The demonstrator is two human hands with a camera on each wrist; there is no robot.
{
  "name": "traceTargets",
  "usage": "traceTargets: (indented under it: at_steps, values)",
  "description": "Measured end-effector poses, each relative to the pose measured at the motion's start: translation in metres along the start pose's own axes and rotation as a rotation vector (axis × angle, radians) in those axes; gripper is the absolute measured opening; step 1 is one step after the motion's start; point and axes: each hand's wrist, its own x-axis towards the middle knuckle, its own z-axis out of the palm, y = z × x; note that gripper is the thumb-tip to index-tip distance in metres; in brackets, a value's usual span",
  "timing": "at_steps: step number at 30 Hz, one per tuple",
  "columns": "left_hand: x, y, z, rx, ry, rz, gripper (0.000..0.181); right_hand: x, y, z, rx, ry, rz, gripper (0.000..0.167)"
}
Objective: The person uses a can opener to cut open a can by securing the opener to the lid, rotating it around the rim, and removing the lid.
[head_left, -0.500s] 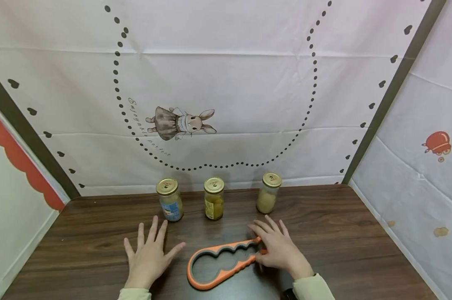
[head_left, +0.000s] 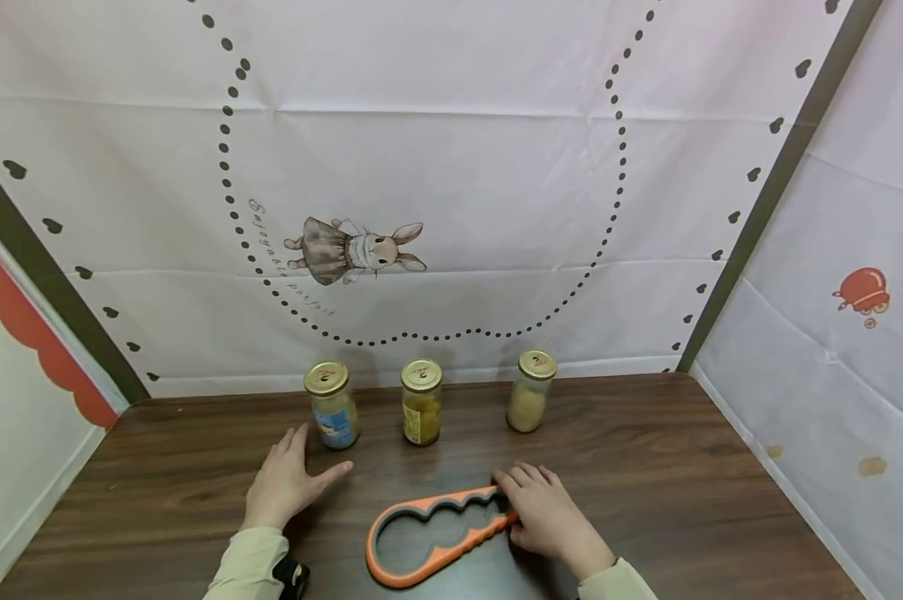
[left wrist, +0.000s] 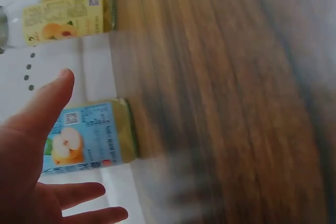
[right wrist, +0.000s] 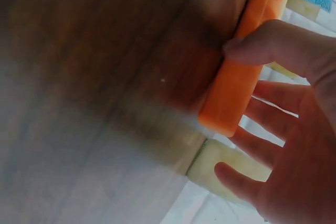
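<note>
An orange jar opener (head_left: pixel 439 508) with a dark wavy inner lining lies on the table, its rounded end to the left. My right hand (head_left: pixel 544 508) grips its handle ends, thumb on the near side and fingers on the far side; the right wrist view shows the thumb against the orange handle (right wrist: pixel 231 93). My left hand (head_left: pixel 282 487) reaches toward the blue-labelled fruit jar (head_left: pixel 333 408), thumb spread from the fingers; whether it touches the glass is unclear. To the right stand a yellow-labelled jar (head_left: pixel 422 404) and a jar with pale contents (head_left: pixel 529 392), all gold-lidded.
The brown wood-grain table (head_left: pixel 646 475) ends at a white printed cloth (head_left: pixel 451 192) hanging behind the jars. Similar cloth stands along the right side (head_left: pixel 834 350), and a red-scalloped panel (head_left: pixel 23 400) along the left.
My left hand has moved forward from lying spread on the table to beside the blue-labelled jar, turning on edge. My right hand has closed further round the jar opener's handles.
</note>
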Motion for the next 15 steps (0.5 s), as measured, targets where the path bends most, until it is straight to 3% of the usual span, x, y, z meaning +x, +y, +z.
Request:
traceTargets:
  at_steps: [6, 10, 15]
  values:
    - [0.011, -0.001, 0.002, -0.128, 0.035, 0.022, 0.094, -0.003, 0.000, 0.004, -0.105, 0.058, -0.072, 0.046]
    - [0.018, 0.001, 0.002, -0.202, 0.081, 0.060, 0.083, -0.004, 0.001, 0.006, -0.076, 0.058, -0.074, 0.044]
    - [0.029, 0.004, 0.004, -0.256, 0.087, 0.050, 0.079, -0.006, 0.004, 0.005, -0.031, 0.016, -0.047, 0.045]
